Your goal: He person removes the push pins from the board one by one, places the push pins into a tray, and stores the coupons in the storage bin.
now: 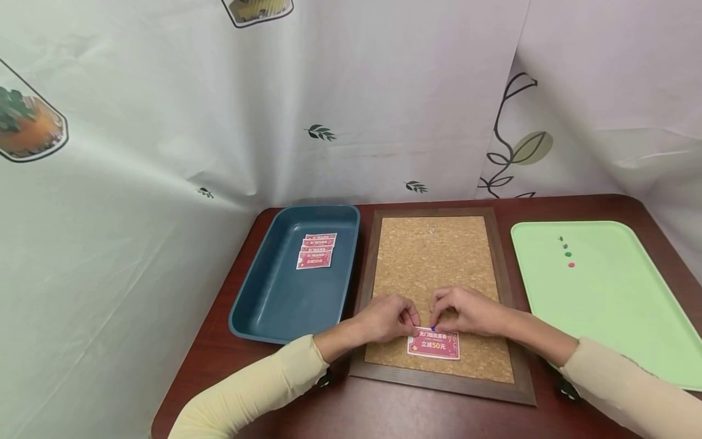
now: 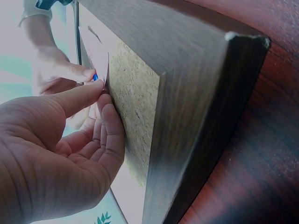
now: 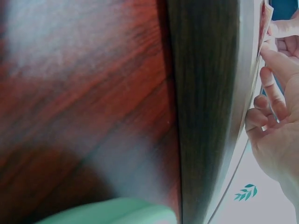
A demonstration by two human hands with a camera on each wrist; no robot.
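Note:
A pink and white coupon [image 1: 433,346] lies at the lower part of a cork board [image 1: 439,262] in a brown wooden frame. My left hand [image 1: 386,318] pinches the coupon's upper left corner between thumb and finger. From the other side, my right hand [image 1: 466,310] holds a small blue push pin [image 2: 95,77] at the coupon's top edge. In the left wrist view the paper [image 2: 99,58] stands slightly off the cork near the fingertips. The pin's point is hidden, so I cannot tell whether it has entered the board.
Left of the board stands a deep blue tray [image 1: 263,299] with several overlapping coupons [image 1: 315,251]. On the right lies a light green tray [image 1: 609,305] with several small push pins [image 1: 568,254]. A clear pin [image 1: 431,230] shows near the board's top. White patterned sheeting rises behind the table.

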